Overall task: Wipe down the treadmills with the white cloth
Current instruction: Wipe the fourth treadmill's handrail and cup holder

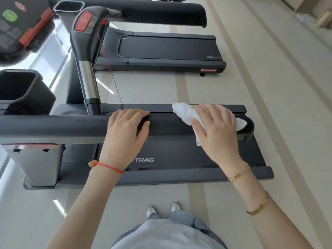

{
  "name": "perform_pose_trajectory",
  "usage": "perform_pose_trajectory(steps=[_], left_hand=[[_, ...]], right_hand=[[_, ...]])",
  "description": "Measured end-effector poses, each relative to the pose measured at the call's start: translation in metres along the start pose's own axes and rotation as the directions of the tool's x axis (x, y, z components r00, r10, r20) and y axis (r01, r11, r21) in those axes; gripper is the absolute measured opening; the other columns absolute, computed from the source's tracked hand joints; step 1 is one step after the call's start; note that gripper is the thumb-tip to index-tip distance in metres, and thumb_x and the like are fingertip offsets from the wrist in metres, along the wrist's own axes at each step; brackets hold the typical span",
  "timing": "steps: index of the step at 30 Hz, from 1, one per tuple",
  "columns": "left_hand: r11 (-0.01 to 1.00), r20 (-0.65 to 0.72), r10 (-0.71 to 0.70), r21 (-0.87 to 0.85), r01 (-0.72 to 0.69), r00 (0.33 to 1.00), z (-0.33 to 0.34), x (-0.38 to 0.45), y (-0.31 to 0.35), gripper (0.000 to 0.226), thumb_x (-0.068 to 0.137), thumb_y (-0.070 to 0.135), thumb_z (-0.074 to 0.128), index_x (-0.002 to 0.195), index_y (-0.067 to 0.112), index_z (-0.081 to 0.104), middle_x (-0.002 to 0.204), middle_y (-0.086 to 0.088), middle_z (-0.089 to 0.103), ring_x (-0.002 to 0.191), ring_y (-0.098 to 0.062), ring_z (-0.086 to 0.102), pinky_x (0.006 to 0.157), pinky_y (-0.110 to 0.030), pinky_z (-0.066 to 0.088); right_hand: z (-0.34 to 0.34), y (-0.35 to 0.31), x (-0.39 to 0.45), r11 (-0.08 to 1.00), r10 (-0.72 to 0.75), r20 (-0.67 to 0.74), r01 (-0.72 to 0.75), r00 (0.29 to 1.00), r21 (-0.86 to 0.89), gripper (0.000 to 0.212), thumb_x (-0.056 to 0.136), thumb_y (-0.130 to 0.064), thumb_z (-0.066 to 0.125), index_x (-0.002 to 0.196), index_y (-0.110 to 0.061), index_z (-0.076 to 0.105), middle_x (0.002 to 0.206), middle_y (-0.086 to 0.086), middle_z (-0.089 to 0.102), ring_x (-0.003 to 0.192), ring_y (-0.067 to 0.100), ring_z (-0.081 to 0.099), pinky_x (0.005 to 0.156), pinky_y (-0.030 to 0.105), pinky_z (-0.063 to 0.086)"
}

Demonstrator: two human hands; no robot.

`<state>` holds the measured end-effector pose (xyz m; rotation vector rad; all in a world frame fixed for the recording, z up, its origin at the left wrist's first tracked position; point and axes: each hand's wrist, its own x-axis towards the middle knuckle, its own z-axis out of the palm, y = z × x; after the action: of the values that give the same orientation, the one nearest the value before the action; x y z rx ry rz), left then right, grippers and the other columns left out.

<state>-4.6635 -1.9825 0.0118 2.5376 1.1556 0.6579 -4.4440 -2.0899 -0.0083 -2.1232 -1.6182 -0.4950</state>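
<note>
White cloth [186, 113], a bunched soft towel, lies on the dark grey padded handrail [167, 125] of the nearest black treadmill [179, 159], close to the rail's rounded far end. I see my right hand [218, 128] pressed flat on top of it, fingers spread and thumb along its near side, so the cloth is pinned against the rail rather than closed in a fist; one end pokes out to the left of the fingers and another past the little finger. My left hand [125, 128] is draped over the same rail further left, well apart from the cloth, fingers curled loosely over the far edge and holding nothing else. A red cord bracelet [107, 166] circles the left wrist, and two thin gold bracelets [239, 175] sit on the right forearm. Beyond the rail stands a second black treadmill [167, 49] on the pale glossy floor [269, 87], with a thin red safety cord [107, 63] hanging from its console upright.
</note>
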Motion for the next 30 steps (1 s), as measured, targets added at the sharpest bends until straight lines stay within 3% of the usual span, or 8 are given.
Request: perform_pose_trajectory(steps=[4, 8, 12, 17, 22, 26, 28, 30], left_hand=[[1.000, 0.013, 0.013, -0.012, -0.012, 1.000, 0.005, 0.004, 0.012, 0.026, 0.096, 0.019, 0.056, 0.120, 0.013, 0.066, 0.117, -0.002, 0.067, 0.110, -0.025, 0.058, 0.111, -0.045, 0.033], [1.000, 0.011, 0.004, -0.023, -0.003, 1.000, 0.009, 0.006, 0.023, 0.019, 0.096, 0.015, 0.055, 0.110, 0.010, 0.067, 0.109, -0.003, 0.068, 0.101, -0.026, 0.060, 0.107, -0.046, 0.037], [1.000, 0.000, 0.002, -0.018, -0.002, 1.000, 0.011, 0.006, 0.029, 0.021, 0.097, 0.014, 0.054, 0.112, 0.012, 0.068, 0.112, -0.002, 0.069, 0.101, -0.025, 0.060, 0.111, -0.046, 0.033], [1.000, 0.021, 0.024, -0.018, -0.024, 0.999, 0.021, 0.007, 0.044, 0.025, 0.097, 0.018, 0.054, 0.118, 0.013, 0.066, 0.115, -0.001, 0.068, 0.105, -0.024, 0.059, 0.115, -0.044, 0.029], [0.998, 0.033, 0.044, -0.039, -0.043, 0.998, 0.032, 0.013, 0.064, 0.026, 0.097, 0.019, 0.054, 0.120, 0.013, 0.065, 0.118, 0.000, 0.066, 0.111, -0.023, 0.059, 0.117, -0.043, 0.026], [0.997, 0.050, 0.062, -0.042, -0.060, 0.997, 0.042, 0.020, 0.080, 0.027, 0.098, 0.020, 0.053, 0.122, 0.012, 0.065, 0.119, -0.001, 0.066, 0.113, -0.023, 0.059, 0.118, -0.042, 0.025], [0.997, 0.060, 0.069, -0.043, -0.067, 0.996, 0.047, 0.023, 0.087, 0.027, 0.098, 0.020, 0.054, 0.121, 0.012, 0.065, 0.118, -0.001, 0.067, 0.112, -0.023, 0.059, 0.117, -0.043, 0.026], [0.996, 0.072, 0.082, -0.040, -0.079, 0.994, 0.051, 0.026, 0.094, 0.027, 0.098, 0.020, 0.054, 0.120, 0.012, 0.065, 0.116, -0.001, 0.067, 0.110, -0.024, 0.060, 0.116, -0.044, 0.028]], right_hand=[[0.003, -0.010, 0.020, 0.986, 0.130, -0.025, -0.132, 0.991, -0.101, 0.035, 0.100, -0.040, 0.035, 0.100, -0.019, 0.064, 0.095, -0.001, 0.064, 0.089, 0.028, 0.051, 0.083, 0.041, 0.036], [0.018, -0.052, 0.010, 1.000, -0.018, -0.003, 0.018, 1.000, -0.018, 0.037, 0.103, -0.041, 0.032, 0.118, -0.021, 0.060, 0.113, -0.003, 0.060, 0.105, 0.027, 0.050, 0.094, 0.040, 0.035], [0.012, -0.013, -0.003, 0.996, -0.087, -0.020, 0.087, 0.996, -0.001, 0.037, 0.103, -0.042, 0.036, 0.126, -0.021, 0.056, 0.123, -0.002, 0.057, 0.112, 0.027, 0.049, 0.099, 0.040, 0.034], [-0.003, 0.056, -0.008, 0.995, 0.077, -0.130, -0.084, 0.989, -0.046, 0.031, 0.101, -0.042, 0.039, 0.109, -0.022, 0.061, 0.105, -0.003, 0.062, 0.101, 0.026, 0.050, 0.090, 0.039, 0.036], [0.004, 0.051, -0.009, 0.964, 0.250, -0.220, -0.264, 0.943, -0.038, 0.028, 0.100, -0.042, 0.042, 0.103, -0.023, 0.063, 0.103, -0.005, 0.061, 0.103, 0.025, 0.050, 0.091, 0.038, 0.036], [0.006, 0.054, -0.032, 0.994, 0.089, -0.227, -0.101, 0.970, -0.038, 0.032, 0.100, -0.037, 0.048, 0.122, -0.019, 0.062, 0.125, 0.002, 0.059, 0.118, 0.029, 0.048, 0.103, 0.044, 0.035], [0.000, 0.067, -0.027, 0.999, 0.021, -0.196, -0.028, 0.980, -0.033, 0.031, 0.100, -0.038, 0.050, 0.119, -0.018, 0.064, 0.121, 0.001, 0.062, 0.112, 0.029, 0.052, 0.098, 0.042, 0.037], [-0.006, 0.080, -0.013, 0.998, 0.064, -0.139, -0.060, 0.988, 0.036, 0.029, 0.099, -0.040, 0.047, 0.108, -0.019, 0.067, 0.106, -0.003, 0.064, 0.097, 0.026, 0.053, 0.086, 0.037, 0.040]])
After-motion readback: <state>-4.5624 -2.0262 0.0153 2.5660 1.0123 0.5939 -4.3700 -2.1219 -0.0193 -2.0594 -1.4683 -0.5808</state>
